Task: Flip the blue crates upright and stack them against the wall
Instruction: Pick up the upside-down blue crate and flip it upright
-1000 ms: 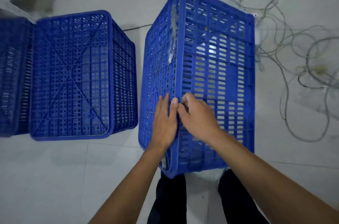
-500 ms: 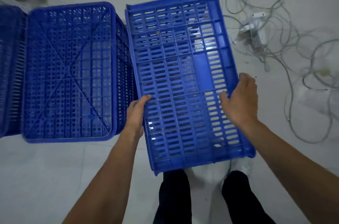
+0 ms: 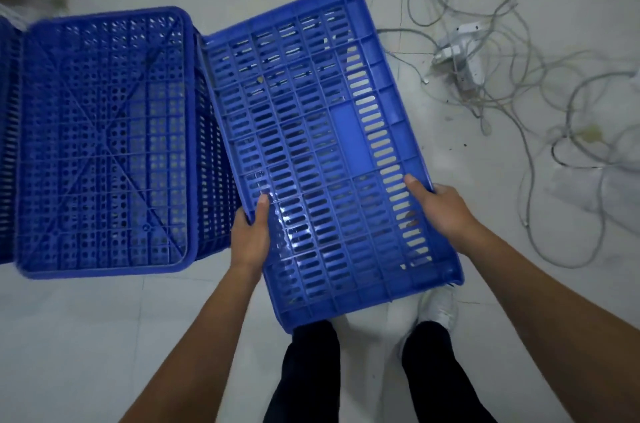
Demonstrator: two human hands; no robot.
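head view: left hand (image 3: 251,235) and right hand (image 3: 440,208) each grip a long edge of the held blue crate (image 3: 322,145), thumbs on its slatted side, other fingers hidden behind. its long axis runs away from the person, above the pale tiled floor (image 3: 86,336). just left sits a bottom-up crate (image 3: 104,138); tangled cables (image 3: 502,76) lie right. the turn upright looks unfinished.

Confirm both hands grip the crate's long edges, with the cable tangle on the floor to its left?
Wrong side: the head view shows the cable tangle right of the crate; left hand and right hand do grip its long edges.
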